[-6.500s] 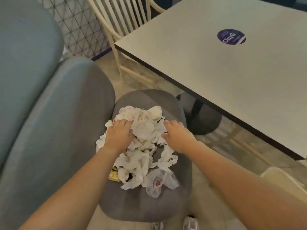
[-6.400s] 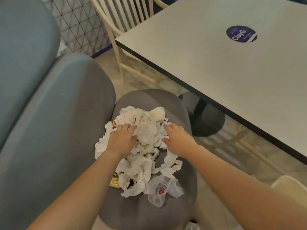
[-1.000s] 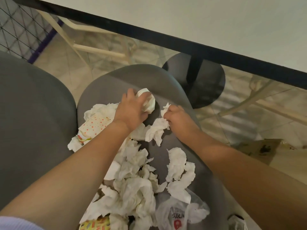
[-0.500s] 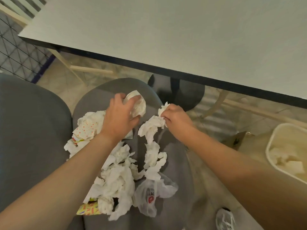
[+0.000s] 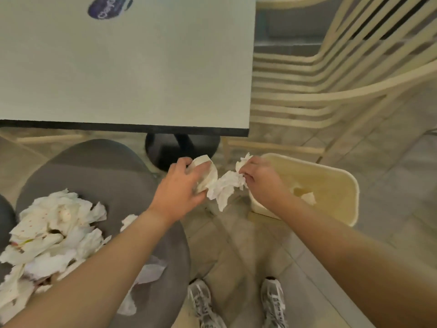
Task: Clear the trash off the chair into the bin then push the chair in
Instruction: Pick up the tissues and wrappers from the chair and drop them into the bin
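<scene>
Both hands gripped tissue wads: left hand (image 5: 182, 185), right hand (image 5: 260, 178). I'd clear bin (image 5: 340, 176) rim w/ both before letting go.

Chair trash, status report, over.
Left hand and right hand each shut on tissue, short of bin. Tissue pile remains on chair. Path clear.

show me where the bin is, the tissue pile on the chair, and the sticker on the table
bin (image 5: 340, 176): head view, on the far inner wall.
tissue pile (image 5: 50, 233): head view, on the middle of the heap on the grey seat.
sticker (image 5: 107, 7): head view, on the centre of the dark round label.
</scene>
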### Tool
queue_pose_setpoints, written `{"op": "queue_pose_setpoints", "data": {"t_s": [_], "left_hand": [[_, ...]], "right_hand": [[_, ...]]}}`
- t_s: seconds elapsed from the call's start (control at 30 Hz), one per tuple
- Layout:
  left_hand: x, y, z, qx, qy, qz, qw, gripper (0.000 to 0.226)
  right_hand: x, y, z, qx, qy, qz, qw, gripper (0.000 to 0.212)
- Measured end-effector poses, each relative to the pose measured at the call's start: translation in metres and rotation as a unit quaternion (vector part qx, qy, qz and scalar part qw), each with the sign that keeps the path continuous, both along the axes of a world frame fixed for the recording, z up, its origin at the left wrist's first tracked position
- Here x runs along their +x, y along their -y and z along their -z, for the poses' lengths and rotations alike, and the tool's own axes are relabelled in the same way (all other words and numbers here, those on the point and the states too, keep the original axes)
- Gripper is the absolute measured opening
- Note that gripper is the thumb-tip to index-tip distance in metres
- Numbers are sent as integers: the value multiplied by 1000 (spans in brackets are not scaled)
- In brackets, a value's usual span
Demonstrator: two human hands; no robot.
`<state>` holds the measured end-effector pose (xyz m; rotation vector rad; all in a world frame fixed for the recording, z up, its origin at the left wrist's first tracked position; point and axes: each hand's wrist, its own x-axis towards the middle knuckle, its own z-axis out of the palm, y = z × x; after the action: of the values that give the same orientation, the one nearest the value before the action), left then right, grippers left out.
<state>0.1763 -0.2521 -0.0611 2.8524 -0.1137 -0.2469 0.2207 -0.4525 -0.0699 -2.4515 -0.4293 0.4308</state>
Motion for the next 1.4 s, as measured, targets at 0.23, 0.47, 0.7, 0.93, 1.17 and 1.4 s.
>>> {"op": "queue_pose_setpoints", "data": {"t_s": [0.23,0.47,0.7,0.93,1.17,1.4], "left_hand": [[32,119,9,-12,-20,101,995,69],[47,178,25,-28,-78,166,983,74],[41,167,31,3,-62,162,985,54],[28,112,28,7,-59,103,993,40],[1,10,20,13,-55,35,998,46],[-39,-120,28,14,-41,-75,996,30]], "right_hand": [[-8,125,15,-19,-17,147,989,23],[-21,179,31,-111,-116,191,968,35],[-16,171,25,-100,-69,172,978,35],[-7,104,18,-76,-27,88,993,36],[-4,-4,14,-43,-31,-25,998,30],[-10,-129,22,-74,-62,-115,989,29]]}}
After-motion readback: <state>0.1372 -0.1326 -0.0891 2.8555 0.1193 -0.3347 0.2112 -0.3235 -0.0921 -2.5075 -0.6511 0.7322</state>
